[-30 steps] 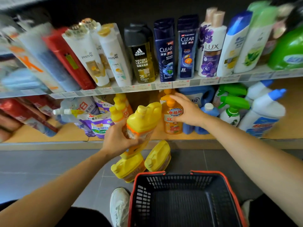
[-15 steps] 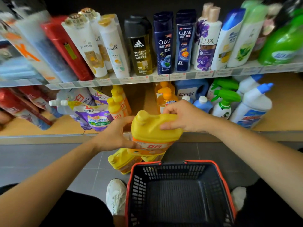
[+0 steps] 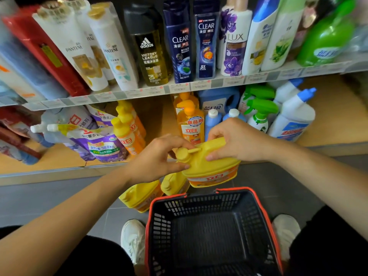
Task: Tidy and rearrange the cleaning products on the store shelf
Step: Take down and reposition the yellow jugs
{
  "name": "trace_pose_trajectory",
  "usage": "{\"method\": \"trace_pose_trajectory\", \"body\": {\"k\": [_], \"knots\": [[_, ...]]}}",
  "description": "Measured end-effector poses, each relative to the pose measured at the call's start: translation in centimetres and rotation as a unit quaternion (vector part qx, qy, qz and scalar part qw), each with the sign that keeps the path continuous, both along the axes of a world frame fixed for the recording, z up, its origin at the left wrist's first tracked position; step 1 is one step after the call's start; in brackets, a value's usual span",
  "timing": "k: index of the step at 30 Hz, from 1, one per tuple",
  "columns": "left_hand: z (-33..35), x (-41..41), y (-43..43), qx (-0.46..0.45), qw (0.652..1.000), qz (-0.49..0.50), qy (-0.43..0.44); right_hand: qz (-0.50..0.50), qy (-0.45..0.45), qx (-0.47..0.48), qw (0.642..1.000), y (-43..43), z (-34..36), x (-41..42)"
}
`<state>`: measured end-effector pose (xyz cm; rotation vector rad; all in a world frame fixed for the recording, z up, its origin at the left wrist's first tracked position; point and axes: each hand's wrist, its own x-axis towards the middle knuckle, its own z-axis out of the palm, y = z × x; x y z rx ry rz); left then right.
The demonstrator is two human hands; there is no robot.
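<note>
A large yellow detergent jug (image 3: 211,170) with an orange label hangs in front of the lower shelf, above the basket's far rim. My left hand (image 3: 159,158) pinches its cap and neck. My right hand (image 3: 237,140) grips its handle from above. Two more yellow jugs (image 3: 142,196) (image 3: 173,185) lie on the grey floor below. On the lower shelf (image 3: 59,166) stand small yellow bottles (image 3: 127,132), an orange dish-soap bottle (image 3: 191,124) and purple refill pouches (image 3: 97,144).
A black basket with a red rim (image 3: 211,232) sits on the floor between my white shoes. Blue bottles (image 3: 213,118), green spray bottles (image 3: 258,114) and white toilet cleaners (image 3: 292,118) fill the lower shelf's right. Shampoo bottles line the upper shelf (image 3: 179,88).
My right hand left the orange bottle on the shelf and took the jug's handle. The jug came down from upright near the shelf to a tilted position over the basket.
</note>
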<state>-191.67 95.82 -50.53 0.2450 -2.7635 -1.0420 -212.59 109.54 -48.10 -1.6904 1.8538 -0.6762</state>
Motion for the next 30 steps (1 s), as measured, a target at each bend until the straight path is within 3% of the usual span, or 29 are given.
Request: {"method": "trace_pose_trajectory", "body": {"k": [3, 7, 14, 17, 22, 30], "knots": [[0.2, -0.5, 0.2, 0.012, 1.0, -0.01, 0.0, 0.0, -0.018, 0.005, 1.0, 0.6, -0.1, -0.7], [0.1, -0.7, 1.2, 0.043, 0.996, 0.034, 0.063, -0.024, -0.04, -0.015, 0.999, 1.2, -0.1, -1.1], [-0.4, -1.6, 3.0, -0.106, 0.972, 0.126, 0.168, -0.086, -0.014, -0.09, 0.992, 1.5, 0.4, -0.3], [-0.6, -1.9, 3.4, -0.122, 0.962, 0.159, 0.186, -0.11, 0.007, -0.115, 0.987, 1.4, 0.4, 0.2], [0.0, -2.0, 3.0, -0.12, 0.969, 0.155, 0.152, -0.101, 0.011, -0.116, 0.988, 1.2, 0.5, -0.2], [0.9, -1.4, 1.1, 0.037, 0.999, 0.023, 0.025, -0.043, -0.027, -0.058, 0.997, 1.2, 0.4, -1.4]]}}
